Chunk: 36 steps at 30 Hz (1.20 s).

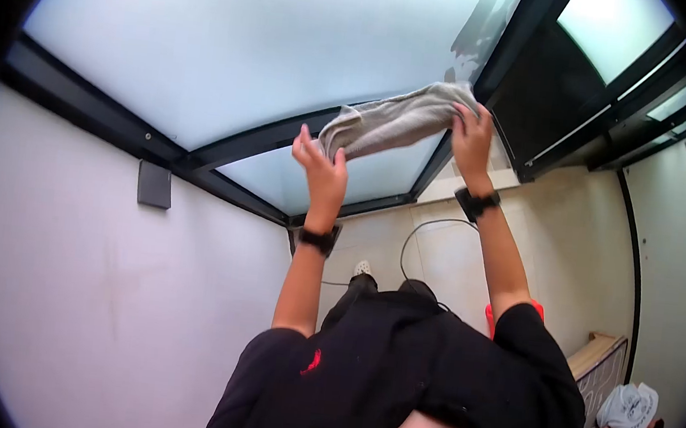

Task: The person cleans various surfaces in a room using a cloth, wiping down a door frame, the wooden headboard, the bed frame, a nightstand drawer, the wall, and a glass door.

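Note:
A crumpled grey cloth (pixel 401 122) is stretched between my two hands, in front of a dark-framed frosted glass panel (pixel 252 40). My left hand (pixel 322 171) grips the cloth's left end, with a finger or two raised off it. At the cloth's right end, the fingers of my right hand (pixel 471 140) pinch its edge. Both wrists wear black bands. Whether the cloth touches the glass or the frame bar behind it, I cannot tell.
A dark box (pixel 154 185) is mounted on the white wall (pixel 51 244) at left. Below me, a thin cable (pixel 408 238) crosses the tiled floor (pixel 556 234). A red object (pixel 491 319) shows beside my right arm. Two people in white shirts (pixel 628 413) are at lower right.

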Each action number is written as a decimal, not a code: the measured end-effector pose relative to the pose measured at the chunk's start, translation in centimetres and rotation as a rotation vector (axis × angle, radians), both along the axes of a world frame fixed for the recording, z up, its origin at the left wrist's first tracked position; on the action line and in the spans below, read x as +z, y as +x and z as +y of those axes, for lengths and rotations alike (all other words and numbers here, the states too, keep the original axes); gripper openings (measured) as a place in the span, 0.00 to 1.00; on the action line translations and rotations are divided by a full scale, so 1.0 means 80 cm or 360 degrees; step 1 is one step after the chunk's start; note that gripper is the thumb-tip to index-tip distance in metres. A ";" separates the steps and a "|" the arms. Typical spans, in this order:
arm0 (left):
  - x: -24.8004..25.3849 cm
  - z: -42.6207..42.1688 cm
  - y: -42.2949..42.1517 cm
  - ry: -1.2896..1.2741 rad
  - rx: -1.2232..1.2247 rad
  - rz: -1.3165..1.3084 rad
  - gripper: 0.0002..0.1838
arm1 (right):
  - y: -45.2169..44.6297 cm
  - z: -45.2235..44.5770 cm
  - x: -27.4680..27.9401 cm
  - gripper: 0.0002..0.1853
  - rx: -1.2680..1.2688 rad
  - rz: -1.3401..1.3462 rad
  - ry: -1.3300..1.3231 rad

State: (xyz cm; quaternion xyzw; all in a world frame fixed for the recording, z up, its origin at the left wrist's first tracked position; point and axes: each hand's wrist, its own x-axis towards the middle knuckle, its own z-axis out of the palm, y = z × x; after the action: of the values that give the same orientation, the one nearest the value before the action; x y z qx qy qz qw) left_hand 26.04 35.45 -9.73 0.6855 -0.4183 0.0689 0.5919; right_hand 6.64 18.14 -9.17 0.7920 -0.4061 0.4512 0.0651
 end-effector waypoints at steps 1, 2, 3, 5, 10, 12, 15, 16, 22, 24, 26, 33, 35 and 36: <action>0.005 -0.015 -0.005 0.0259 0.0114 -0.0513 0.34 | 0.015 -0.010 -0.021 0.23 -0.0095 0.0333 -0.0001; 0.007 -0.030 -0.005 0.0510 0.0230 -0.1032 0.34 | 0.030 -0.005 -0.028 0.27 -0.0139 0.0375 0.0001; -0.015 -0.052 0.006 0.0508 0.0016 -0.1221 0.32 | 0.048 -0.001 -0.032 0.30 -0.0181 0.0418 -0.0001; -0.028 -0.063 -0.003 0.0571 -0.0367 -0.1060 0.29 | 0.074 0.012 -0.027 0.29 -0.0240 0.0390 0.0035; -0.067 -0.049 0.039 0.0597 -0.0262 -0.1142 0.26 | 0.136 0.075 -0.008 0.14 0.0244 0.0344 0.0165; -0.071 -0.021 0.067 0.0746 -0.0138 -0.1007 0.27 | 0.179 0.101 -0.010 0.13 0.0521 0.0195 0.0055; -0.062 0.034 0.107 0.1005 0.0245 -0.1116 0.25 | 0.236 0.131 -0.011 0.12 0.0826 0.0142 0.0011; -0.054 0.043 0.113 0.1011 0.0219 -0.1130 0.25 | 0.250 0.137 -0.012 0.13 0.0868 0.0171 -0.0009; -0.035 0.048 0.111 0.0939 0.0426 -0.0800 0.22 | 0.245 0.129 -0.024 0.15 0.0988 0.0332 -0.0232; -0.036 0.036 0.100 0.0837 0.0369 -0.0737 0.23 | 0.219 0.118 -0.029 0.15 0.0927 0.0315 -0.0269; -0.040 0.020 0.093 0.0668 0.0240 -0.0680 0.23 | 0.184 0.102 -0.027 0.14 0.0801 0.0323 -0.0333; -0.011 -0.068 0.012 0.0204 -0.0431 -0.0921 0.18 | 0.031 0.058 0.032 0.11 0.0532 -0.0426 0.0174; 0.018 -0.105 -0.027 -0.0029 -0.0495 -0.1007 0.18 | -0.010 0.050 0.062 0.12 0.0439 -0.0571 0.0136; 0.042 -0.121 -0.050 -0.0095 -0.0497 -0.0958 0.19 | -0.026 0.039 0.077 0.12 0.0443 -0.0568 0.0119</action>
State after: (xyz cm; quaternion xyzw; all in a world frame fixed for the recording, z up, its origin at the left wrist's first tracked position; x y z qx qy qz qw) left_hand 22.02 25.81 -6.37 0.5445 -0.6720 0.1890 0.4650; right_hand 4.56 21.25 -3.04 0.7498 -0.3144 0.5734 -0.1002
